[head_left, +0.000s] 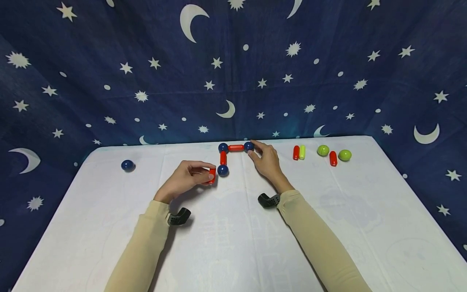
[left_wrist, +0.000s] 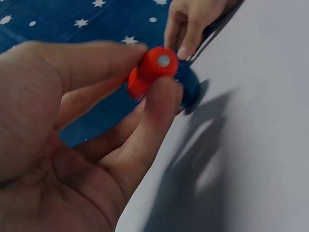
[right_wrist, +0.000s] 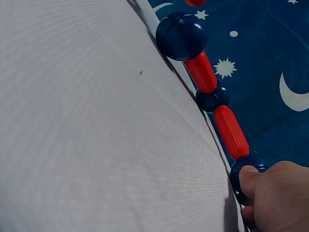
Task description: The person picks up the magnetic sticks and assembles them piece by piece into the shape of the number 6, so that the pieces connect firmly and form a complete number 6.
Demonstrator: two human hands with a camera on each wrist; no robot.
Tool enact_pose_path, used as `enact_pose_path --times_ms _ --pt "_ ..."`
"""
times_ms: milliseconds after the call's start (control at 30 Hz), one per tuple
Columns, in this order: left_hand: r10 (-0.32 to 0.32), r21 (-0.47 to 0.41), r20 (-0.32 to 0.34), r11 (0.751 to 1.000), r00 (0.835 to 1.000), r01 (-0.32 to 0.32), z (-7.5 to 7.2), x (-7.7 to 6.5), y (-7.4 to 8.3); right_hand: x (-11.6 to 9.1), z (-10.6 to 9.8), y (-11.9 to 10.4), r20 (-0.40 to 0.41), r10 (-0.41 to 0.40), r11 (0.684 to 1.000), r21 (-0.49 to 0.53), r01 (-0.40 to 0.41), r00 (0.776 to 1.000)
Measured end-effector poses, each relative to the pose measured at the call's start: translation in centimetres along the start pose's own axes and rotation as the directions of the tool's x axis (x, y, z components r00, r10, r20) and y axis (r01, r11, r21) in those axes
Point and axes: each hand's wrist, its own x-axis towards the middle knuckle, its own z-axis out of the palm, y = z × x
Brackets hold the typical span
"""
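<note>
My left hand (head_left: pixel 187 178) pinches a red magnetic rod (left_wrist: pixel 157 65) between thumb and fingers, a grey dot showing on its end. The rod is tilted close beside the near blue ball (head_left: pixel 223 170) of an L-shaped chain. In that chain, one red rod (head_left: pixel 223 157) runs from the near ball to the corner blue ball (head_left: pixel 223 147). Another red rod (right_wrist: pixel 231 132) joins the corner to the right-end blue ball (head_left: pixel 249 147). My right hand (head_left: pixel 268 162) holds this end ball between thumb and fingers, partly covering it in the right wrist view.
A loose blue ball (head_left: pixel 127 165) sits at the table's far left. Right of my right hand lie a red rod (head_left: pixel 296 153) and a yellow-green rod (head_left: pixel 302 152) side by side. Farther right, another red rod (head_left: pixel 333 158) lies between two green balls (head_left: pixel 322 150). Starry fabric (head_left: pixel 233 73) hangs behind the table.
</note>
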Motion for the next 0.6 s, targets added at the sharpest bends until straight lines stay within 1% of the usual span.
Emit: enact_pose_path --times_ms 133,200,267,333,433,533,600 --pt "0.007 -0.014 0.108 1.0 0.994 -0.005 1.0 0.2 0.0 0.0 0.0 -0.1 0.006 0.009 1.0 0.0 -0.009 1.0" --pt "0.008 -0.02 0.137 1.0 0.991 -0.006 1.5 0.4 -0.2 0.1 0.0 0.0 0.007 0.007 1.0 -0.001 -0.007 1.0" --pt "0.007 -0.027 0.152 1.0 0.988 -0.003 2.0 0.6 -0.3 0.1 0.0 0.0 0.005 0.001 1.0 -0.003 -0.001 1.0" --pt "0.005 -0.022 0.146 1.0 0.989 -0.002 2.5 0.7 -0.4 0.1 0.0 0.1 0.003 -0.009 1.0 -0.007 0.009 1.0" --pt "0.004 -0.019 0.113 1.0 0.994 -0.001 3.1 0.8 -0.5 0.1 -0.1 0.1 0.001 -0.021 1.0 -0.012 0.021 1.0" --pt "0.01 -0.009 0.078 1.0 0.997 -0.01 3.5 0.9 -0.5 0.1 -0.1 0.1 0.003 -0.022 1.0 -0.011 0.022 1.0" --pt "0.021 0.0 0.068 1.0 0.997 -0.021 3.6 0.9 -0.5 0.1 -0.1 0.1 0.005 -0.017 1.0 -0.006 0.017 1.0"
